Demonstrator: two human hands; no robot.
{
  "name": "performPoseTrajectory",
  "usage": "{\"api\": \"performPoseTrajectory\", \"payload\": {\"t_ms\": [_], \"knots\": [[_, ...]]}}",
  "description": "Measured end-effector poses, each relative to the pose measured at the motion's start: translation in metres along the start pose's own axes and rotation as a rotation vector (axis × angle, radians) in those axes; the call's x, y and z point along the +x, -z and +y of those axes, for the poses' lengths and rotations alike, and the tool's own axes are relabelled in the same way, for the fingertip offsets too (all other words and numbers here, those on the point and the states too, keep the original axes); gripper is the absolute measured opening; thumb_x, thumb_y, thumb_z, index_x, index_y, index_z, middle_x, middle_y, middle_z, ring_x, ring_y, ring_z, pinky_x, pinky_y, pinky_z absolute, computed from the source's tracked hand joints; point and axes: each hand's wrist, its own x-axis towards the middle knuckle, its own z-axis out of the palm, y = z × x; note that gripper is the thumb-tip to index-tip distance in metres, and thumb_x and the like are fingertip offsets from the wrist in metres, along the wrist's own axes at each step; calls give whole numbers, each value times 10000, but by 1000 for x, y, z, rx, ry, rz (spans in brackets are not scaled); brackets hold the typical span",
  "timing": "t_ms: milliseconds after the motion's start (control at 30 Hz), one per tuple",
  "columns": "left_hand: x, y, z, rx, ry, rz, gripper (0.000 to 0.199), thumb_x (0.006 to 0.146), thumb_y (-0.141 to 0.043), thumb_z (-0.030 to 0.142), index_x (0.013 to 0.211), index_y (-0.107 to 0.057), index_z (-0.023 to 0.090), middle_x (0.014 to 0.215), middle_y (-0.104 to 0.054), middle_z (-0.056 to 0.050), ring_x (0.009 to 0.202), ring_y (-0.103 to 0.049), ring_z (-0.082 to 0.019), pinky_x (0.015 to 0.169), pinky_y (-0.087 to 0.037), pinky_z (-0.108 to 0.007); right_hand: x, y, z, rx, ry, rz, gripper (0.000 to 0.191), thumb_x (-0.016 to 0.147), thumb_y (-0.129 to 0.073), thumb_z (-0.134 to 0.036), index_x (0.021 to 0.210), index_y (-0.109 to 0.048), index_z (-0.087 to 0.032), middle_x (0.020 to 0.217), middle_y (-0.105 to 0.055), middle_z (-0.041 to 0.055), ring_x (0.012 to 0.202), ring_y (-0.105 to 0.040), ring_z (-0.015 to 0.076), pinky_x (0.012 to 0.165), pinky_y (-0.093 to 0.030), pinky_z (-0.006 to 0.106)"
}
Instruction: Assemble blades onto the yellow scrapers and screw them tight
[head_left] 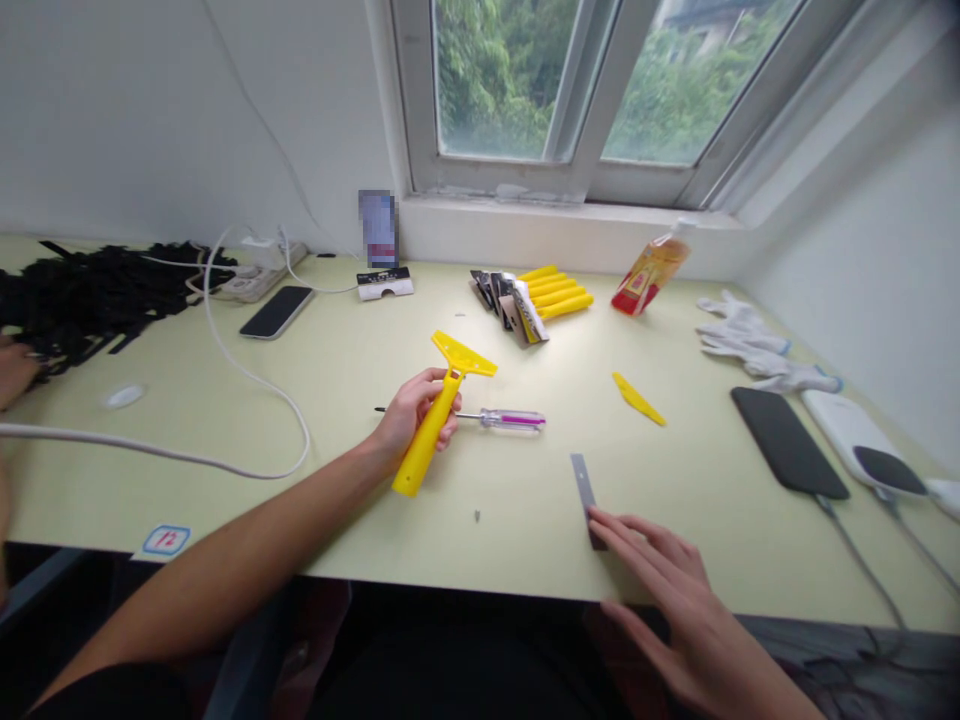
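My left hand is closed around the handle of a yellow scraper, its wide head pointing away from me. Under that hand, a screwdriver with a clear and purple handle lies on the table. My right hand has its fingers stretched out, their tips touching a thin grey metal blade that lies flat near the front edge; the thumb is apart, below the edge. A small screw lies between my hands. A flat yellow plate rests further back on the right.
Packaged yellow scrapers lie below the window, beside a bottle. White gloves, a black phone and a white power bank are right. Left are a phone, white cable, black strips and another person's hand.
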Motion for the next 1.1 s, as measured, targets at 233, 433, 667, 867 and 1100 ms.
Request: {"api": "performPoseTrajectory", "payload": {"t_ms": [233, 433, 667, 867, 1100], "knots": [[-1, -5, -2, -4, 48, -16, 221, 792, -559, 274, 975, -469, 187, 717, -566, -1, 410, -498, -100, 317, -385, -192, -34, -15, -13, 22, 13, 171, 740, 873, -557, -73, 1523, -346, -355, 1297, -673, 35, 1113, -646, 252, 922, -505, 414], [-1, -6, -6, -16, 61, -23, 247, 770, -580, 285, 968, -467, 189, 724, -567, 2, 407, -500, -96, 313, -385, -189, -30, -9, -10, 143, -3, 343, 633, 885, -544, -94, 1442, -477, -385, 1086, -755, -10, 940, -729, 222, 778, -588, 332], [0, -9, -5, -30, 65, -51, 264, 782, -585, 319, 985, -466, 199, 729, -572, 8, 409, -506, -95, 325, -391, -190, 84, 44, 20, 50, 98, 539, 509, 836, -708, -164, 1291, -609, -369, 969, -784, -36, 822, -754, 188, 795, -597, 301], [7, -10, -1, -42, -22, -25, 250, 762, -578, 315, 955, -472, 196, 733, -574, 7, 408, -514, -102, 325, -394, -202, 220, 69, 36, 260, 61, 441, 107, 861, -663, -300, 888, -751, -246, 892, -777, 13, 795, -730, 194, 788, -587, 350], [26, -19, 3, -74, -95, 13, 262, 760, -573, 331, 960, -462, 204, 739, -563, 17, 410, -520, -104, 339, -406, -214, 293, 43, 28, 1056, -203, 695, 284, 693, -798, -390, 855, -710, -174, 754, -742, 25, 671, -711, 181, 722, -609, 373]]}}
